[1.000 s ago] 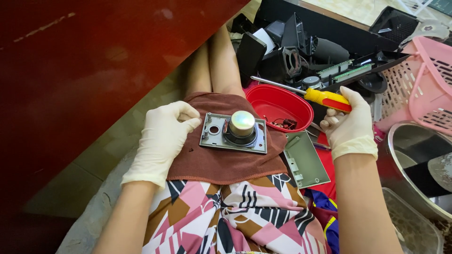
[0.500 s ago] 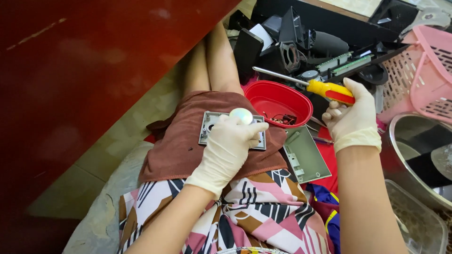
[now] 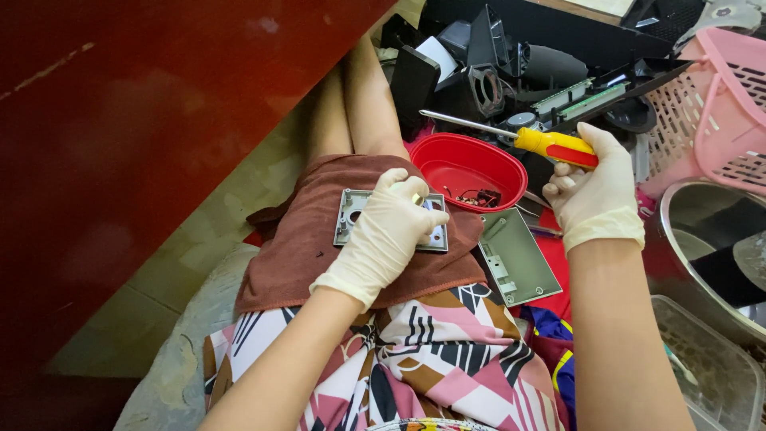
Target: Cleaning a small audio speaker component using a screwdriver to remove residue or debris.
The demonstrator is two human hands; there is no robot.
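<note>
Head view: left hand cupped over metal plate (on lap); right hand grips screwdriver.

Cream gloves on left hand and right hand; patterned skirt.

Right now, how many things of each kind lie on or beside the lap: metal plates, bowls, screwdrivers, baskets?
Metal plates: 2, one under the left hand at, one grey beside the lap
Red bowl: 1
Screwdriver, in the right hand: 1
Pink basket: 1
Total: 5
</note>
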